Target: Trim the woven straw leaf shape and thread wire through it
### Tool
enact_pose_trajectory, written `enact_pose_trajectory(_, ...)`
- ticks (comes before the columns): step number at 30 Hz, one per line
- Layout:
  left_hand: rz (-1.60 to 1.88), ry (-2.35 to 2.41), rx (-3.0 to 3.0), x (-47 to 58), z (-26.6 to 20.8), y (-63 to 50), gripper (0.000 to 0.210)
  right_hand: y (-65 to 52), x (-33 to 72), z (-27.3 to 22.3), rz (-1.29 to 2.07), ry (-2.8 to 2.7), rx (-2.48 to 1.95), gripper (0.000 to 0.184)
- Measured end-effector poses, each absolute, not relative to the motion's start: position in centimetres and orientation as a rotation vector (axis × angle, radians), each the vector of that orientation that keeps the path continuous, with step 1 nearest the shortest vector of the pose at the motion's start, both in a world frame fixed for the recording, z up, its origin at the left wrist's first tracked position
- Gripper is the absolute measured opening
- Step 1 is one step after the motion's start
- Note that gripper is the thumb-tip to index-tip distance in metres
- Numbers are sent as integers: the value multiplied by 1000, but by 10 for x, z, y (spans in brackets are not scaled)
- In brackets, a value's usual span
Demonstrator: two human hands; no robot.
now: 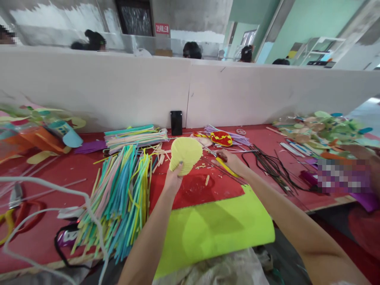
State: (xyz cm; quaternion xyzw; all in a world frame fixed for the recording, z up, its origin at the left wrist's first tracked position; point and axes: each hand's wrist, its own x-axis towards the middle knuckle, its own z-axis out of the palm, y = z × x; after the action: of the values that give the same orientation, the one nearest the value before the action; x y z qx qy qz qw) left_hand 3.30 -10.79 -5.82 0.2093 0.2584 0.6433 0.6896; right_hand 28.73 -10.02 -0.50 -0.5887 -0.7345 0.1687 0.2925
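A pale yellow, ribbed, rounded piece (186,153) is upright in my left hand (174,178), with the thumb pressed on its lower part. My right hand (233,161) is closed around a yellow-handled tool (223,164). Its slim metal end points toward the yellow piece without clearly touching it; the exact kind of tool cannot be made out. Small yellow scraps (202,166) lie on the red work surface (213,186) between the hands. Just beyond the right hand sits a red shape with yellow edging (221,138).
Bundles of pastel strips (118,202) lie on the left, near red-and-yellow-handled scissors (19,209) and a white cable (89,202). A black phone (176,123) leans on the partition (133,91). Dark cords (273,168) and a co-worker's hand are on the right. A lime-green sheet (219,233) covers the front edge.
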Motion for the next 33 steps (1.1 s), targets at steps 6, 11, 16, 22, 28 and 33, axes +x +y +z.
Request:
enact_pose_trajectory(6, 1518, 513, 358, 32, -61, -104, 38, -110, 292, -26, 152, -2155, -1847, 36)
enact_pose_trajectory(11, 1533, 483, 314, 30, -63, -102, 34, -109, 300, -49, 57, -2217, -1897, 40)
enact_pose_trajectory(16, 1538, 500, 310, 31, -65, -101, 33, -110, 303, -58, 50, -2098, -1897, 44)
enact_pose_trajectory(22, 1535, 521, 277, 31, -62, -102, 29, -115, 296, -62, 216, -1900, -1768, 43)
enact_pose_trajectory(28, 1521, 557, 247, 32, -61, -102, 24, -115, 304, -67, 325, -2049, -1795, 45)
enact_pose_trajectory(33, 1501, 601, 276, 35, -62, -103, 26, -137, 273, 0, 354, -2040, -1591, 38)
